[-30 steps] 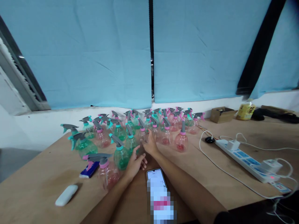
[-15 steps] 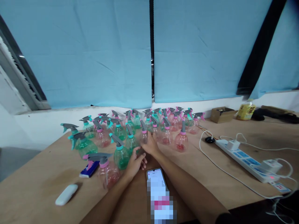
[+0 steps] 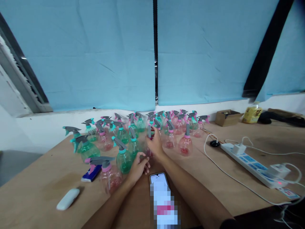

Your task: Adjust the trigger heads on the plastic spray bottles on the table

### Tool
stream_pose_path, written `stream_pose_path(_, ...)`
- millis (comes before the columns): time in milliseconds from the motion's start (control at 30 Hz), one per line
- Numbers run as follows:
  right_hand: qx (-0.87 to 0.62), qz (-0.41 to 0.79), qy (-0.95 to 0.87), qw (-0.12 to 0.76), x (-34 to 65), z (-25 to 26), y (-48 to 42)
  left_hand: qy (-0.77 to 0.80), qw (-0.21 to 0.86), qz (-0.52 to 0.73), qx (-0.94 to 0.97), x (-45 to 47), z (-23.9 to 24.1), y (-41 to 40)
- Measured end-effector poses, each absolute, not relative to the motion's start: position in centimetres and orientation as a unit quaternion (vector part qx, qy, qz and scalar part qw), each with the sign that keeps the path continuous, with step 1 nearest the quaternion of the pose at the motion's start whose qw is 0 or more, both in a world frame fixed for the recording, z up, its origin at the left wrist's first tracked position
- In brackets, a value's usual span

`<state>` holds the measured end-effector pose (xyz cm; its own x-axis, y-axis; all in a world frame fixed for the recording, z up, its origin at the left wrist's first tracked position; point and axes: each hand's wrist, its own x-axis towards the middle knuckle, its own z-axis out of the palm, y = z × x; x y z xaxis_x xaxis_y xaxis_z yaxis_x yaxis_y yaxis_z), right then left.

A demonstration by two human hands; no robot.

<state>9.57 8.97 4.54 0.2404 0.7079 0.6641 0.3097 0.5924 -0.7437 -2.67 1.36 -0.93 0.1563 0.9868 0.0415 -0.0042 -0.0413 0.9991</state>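
Many small spray bottles, pink and green with grey triggers, stand crowded on the wooden table (image 3: pixel 43 190). My right hand (image 3: pixel 156 144) is closed round a pink spray bottle (image 3: pixel 149 133) near the front of the group, its grey trigger head sticking up above my fingers. My left hand (image 3: pixel 138 167) lies low on the table just in front of it, fingers curled, beside a green spray bottle (image 3: pixel 124 159). Whether the left hand holds anything is hidden.
A phone (image 3: pixel 159 179) lies on the table between my forearms. A white oblong object (image 3: pixel 68 198) and a blue packet (image 3: pixel 90 173) lie at the left. A power strip (image 3: pixel 252 165) with white cables runs along the right. A cardboard box (image 3: pixel 227 117) and a yellow bottle (image 3: pixel 252 114) stand at the back right.
My right hand has taken hold of a pink spray bottle and raised it a little. My left hand has stayed in place.
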Motion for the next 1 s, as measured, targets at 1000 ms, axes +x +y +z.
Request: stream_pose_path(1000,-0.170,0.570,-0.676,0.435,13.3,6.1,8.8,0.466,0.502,0.419,0.596,-2.4,0.4,0.5)
